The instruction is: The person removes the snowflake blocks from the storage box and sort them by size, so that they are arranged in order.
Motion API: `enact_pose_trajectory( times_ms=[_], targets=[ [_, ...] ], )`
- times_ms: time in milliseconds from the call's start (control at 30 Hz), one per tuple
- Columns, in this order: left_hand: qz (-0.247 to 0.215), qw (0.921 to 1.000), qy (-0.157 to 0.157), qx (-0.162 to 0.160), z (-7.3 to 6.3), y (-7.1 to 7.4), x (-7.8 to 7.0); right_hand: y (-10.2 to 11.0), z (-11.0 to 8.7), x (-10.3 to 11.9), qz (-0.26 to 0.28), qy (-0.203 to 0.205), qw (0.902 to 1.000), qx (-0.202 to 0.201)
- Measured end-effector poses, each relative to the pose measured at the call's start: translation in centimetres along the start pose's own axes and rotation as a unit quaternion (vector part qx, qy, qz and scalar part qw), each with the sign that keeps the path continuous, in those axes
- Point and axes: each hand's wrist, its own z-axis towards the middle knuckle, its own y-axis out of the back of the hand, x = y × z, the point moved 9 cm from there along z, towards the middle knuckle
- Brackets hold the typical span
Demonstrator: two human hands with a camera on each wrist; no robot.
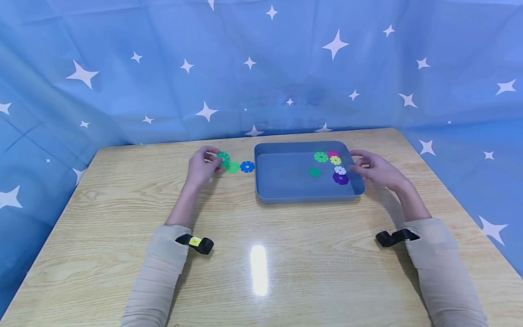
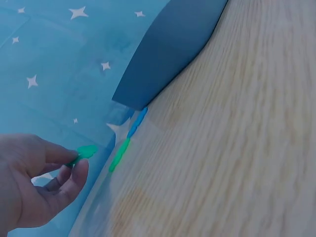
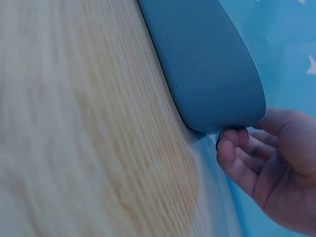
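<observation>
My left hand (image 1: 201, 167) pinches a green notched plastic disc (image 1: 223, 157) between thumb and fingers. In the left wrist view that disc (image 2: 87, 151) is raised, apart from a light green disc (image 2: 119, 155) and a blue disc (image 2: 137, 123) lying in line on the table. The blue one lies beside the left end of a grey-blue tray (image 1: 286, 199). At the tray's right end is my right hand (image 1: 377, 170), fingers bent at the rim. A dark edge shows by its thumb in the right wrist view; whether it holds something is unclear.
Inside the tray, toward its right, lie several discs: green (image 1: 320, 157), darker green (image 1: 314, 172), pink (image 1: 333, 155), yellow (image 1: 335, 160), white (image 1: 340, 170) and purple (image 1: 341, 178). A blue star-patterned curtain (image 1: 286, 68) hangs behind the wooden table (image 1: 302, 254).
</observation>
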Motion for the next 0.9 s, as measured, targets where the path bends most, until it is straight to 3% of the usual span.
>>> enact_pose_trajectory(
  times_ms=[300,600,900],
  targets=[
    [0.033,0.9989,0.033,-0.010,0.0,0.9,1.6,0.0,0.0,0.1,0.000,-0.003,1.0000,0.000],
    [0.150,0.9879,0.034,-0.018,-0.2,1.4,1.7,0.1,0.1,0.1,0.001,-0.008,1.0000,0.004],
    [0.151,0.9878,0.031,-0.022,-0.1,1.2,2.2,0.0,0.2,-0.3,0.010,-0.021,0.9997,0.004]
  ],
)
